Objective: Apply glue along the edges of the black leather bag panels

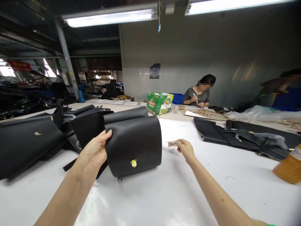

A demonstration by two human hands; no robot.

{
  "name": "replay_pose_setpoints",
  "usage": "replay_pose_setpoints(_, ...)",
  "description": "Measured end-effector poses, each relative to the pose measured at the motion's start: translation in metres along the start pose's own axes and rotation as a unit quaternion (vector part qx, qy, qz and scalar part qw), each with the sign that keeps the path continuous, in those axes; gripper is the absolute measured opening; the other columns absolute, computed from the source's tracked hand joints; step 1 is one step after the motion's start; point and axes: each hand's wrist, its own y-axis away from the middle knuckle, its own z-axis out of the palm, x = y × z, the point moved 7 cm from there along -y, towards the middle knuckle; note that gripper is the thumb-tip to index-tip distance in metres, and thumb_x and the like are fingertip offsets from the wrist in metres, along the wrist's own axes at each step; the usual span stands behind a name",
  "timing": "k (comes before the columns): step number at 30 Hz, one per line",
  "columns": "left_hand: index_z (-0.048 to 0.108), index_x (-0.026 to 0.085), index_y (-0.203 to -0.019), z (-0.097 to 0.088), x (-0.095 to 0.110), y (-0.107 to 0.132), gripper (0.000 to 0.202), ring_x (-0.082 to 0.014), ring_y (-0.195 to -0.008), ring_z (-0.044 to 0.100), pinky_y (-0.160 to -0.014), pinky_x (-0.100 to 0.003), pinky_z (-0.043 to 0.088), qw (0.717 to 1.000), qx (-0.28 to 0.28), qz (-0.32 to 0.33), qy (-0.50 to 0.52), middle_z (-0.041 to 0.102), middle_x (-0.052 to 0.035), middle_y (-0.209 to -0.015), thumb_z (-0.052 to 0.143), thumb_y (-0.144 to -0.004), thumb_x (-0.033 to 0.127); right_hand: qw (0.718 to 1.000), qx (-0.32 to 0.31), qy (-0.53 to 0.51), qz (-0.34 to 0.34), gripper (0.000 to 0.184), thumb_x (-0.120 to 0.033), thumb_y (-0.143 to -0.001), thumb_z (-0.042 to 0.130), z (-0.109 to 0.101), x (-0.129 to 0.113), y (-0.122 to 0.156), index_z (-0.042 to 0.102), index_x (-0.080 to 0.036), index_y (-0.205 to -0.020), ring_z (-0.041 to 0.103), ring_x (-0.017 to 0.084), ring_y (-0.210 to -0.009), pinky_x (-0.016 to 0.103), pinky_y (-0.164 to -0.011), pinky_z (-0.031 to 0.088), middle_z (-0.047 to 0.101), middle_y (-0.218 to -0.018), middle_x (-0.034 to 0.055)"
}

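A black leather bag [136, 141] with a gold clasp [134, 163] on its flap stands tilted over the white table. Its left edge is pinched by my left hand [95, 150], thumb on the front, the other fingers mostly hidden. To the right of the bag, my right hand [185, 150] is closed on a small white piece [172, 143], perhaps paper or cloth; its exact kind is unclear. More black bags [30, 138] lie to the left, one with a metal clasp [37, 134].
Black leather pieces [225, 135] lie on the right, near a bottle of orange liquid [289, 166]. A green carton [160, 103] stands at the back. Across the table a person [199, 92] handles small items; another person [279, 91] is blurred at far right.
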Motion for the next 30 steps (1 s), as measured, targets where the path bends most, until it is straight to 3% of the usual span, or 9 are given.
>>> replay_pose_setpoints(4,0.068,0.012,-0.105,0.005,-0.005,0.0,0.033,-0.0155,-0.056,0.069,-0.057,-0.025,0.06,1.0,0.003,-0.005,0.001,0.073,-0.005,-0.071,0.048,-0.084,-0.003,0.993,-0.106,-0.037,-0.042,0.015,-0.027,-0.092,0.059,-0.003,-0.016,0.056,0.062,-0.013,-0.087,0.058,0.015,-0.064,0.024,-0.054,0.047,0.059,-0.073,-0.0001)
replay_pose_setpoints(9,0.067,0.011,-0.099,0.016,0.011,0.021,0.028,-0.0141,-0.055,0.069,-0.056,-0.023,0.059,1.0,-0.005,0.014,-0.006,0.071,-0.0043,-0.069,0.047,-0.085,-0.003,0.973,-0.205,-0.066,-0.087,0.015,-0.031,-0.08,0.056,-0.012,-0.042,0.113,0.06,-0.017,-0.075,0.054,0.016,-0.056,0.025,-0.051,0.041,0.056,-0.06,-0.0012)
replay_pose_setpoints(13,0.065,0.01,-0.095,0.029,0.03,0.049,0.024,-0.0126,-0.052,0.067,-0.054,-0.021,0.058,1.0,0.015,0.014,-0.003,0.07,-0.0032,-0.066,0.048,-0.085,-0.003,0.971,-0.201,-0.079,-0.105,0.017,-0.034,-0.079,0.057,-0.031,-0.061,0.139,0.061,-0.017,-0.078,0.051,0.017,-0.058,0.026,-0.052,0.038,0.058,-0.063,0.0003)
replay_pose_setpoints(18,0.063,0.009,-0.099,0.049,0.047,0.089,0.022,-0.0152,-0.054,0.068,-0.055,-0.026,0.06,1.0,0.012,0.011,-0.007,0.07,-0.0047,-0.068,0.05,-0.085,-0.001,0.964,-0.185,-0.119,-0.148,0.024,-0.04,-0.084,0.058,-0.068,-0.095,0.173,0.062,-0.018,-0.077,0.053,0.02,-0.074,0.028,-0.065,0.041,0.056,-0.08,0.003)
replay_pose_setpoints(23,0.061,0.013,-0.094,0.059,0.052,0.122,0.023,-0.0107,-0.052,0.066,-0.059,-0.022,0.058,0.999,0.014,0.037,0.02,0.067,-0.0002,-0.066,0.048,-0.085,-0.004,0.955,-0.137,-0.148,-0.219,0.022,-0.038,-0.091,0.056,-0.103,-0.13,0.205,0.061,-0.02,-0.081,0.053,0.02,-0.076,0.027,-0.065,0.04,0.054,-0.085,0.0026)
replay_pose_setpoints(26,0.058,0.015,-0.081,0.053,0.046,0.131,0.022,-0.0111,-0.052,0.066,-0.058,-0.023,0.058,0.999,0.008,0.044,0.008,0.066,0.0006,-0.063,0.046,-0.087,-0.002,0.946,-0.155,-0.166,-0.232,0.018,-0.037,-0.092,0.056,-0.104,-0.147,0.221,0.06,-0.02,-0.086,0.056,0.021,-0.078,0.028,-0.065,0.041,0.058,-0.087,0.0032)
replay_pose_setpoints(30,0.058,0.017,-0.077,0.038,0.038,0.136,0.022,-0.0126,-0.054,0.067,-0.056,-0.023,0.057,0.997,-0.008,0.073,-0.01,0.068,0.0004,-0.065,0.048,-0.086,0.0,0.923,-0.205,-0.178,-0.272,0.015,-0.027,-0.09,0.055,-0.08,-0.179,0.247,0.059,-0.019,-0.078,0.058,0.022,-0.09,0.029,-0.072,0.043,0.053,-0.122,0.0068)
